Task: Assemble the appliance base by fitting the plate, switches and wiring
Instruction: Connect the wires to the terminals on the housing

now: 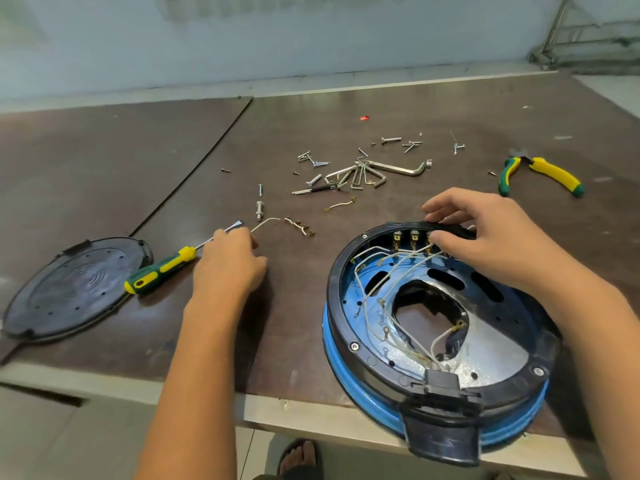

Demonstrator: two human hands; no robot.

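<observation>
Base: your round black-and-blue appliance base (334, 303), open, wires (420, 356) loose inside.
Left hand (228, 263): pinches thin white wire (268, 221).
Right hand (485, 237): grips base's far rim.

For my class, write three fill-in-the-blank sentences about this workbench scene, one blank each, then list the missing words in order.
The ____ hand grips the far rim of the appliance base. The ____ lie alone at the far right of the table. The screwdriver has a handle coloured yellow and ____.
Missing words: right; pliers; green.
</observation>
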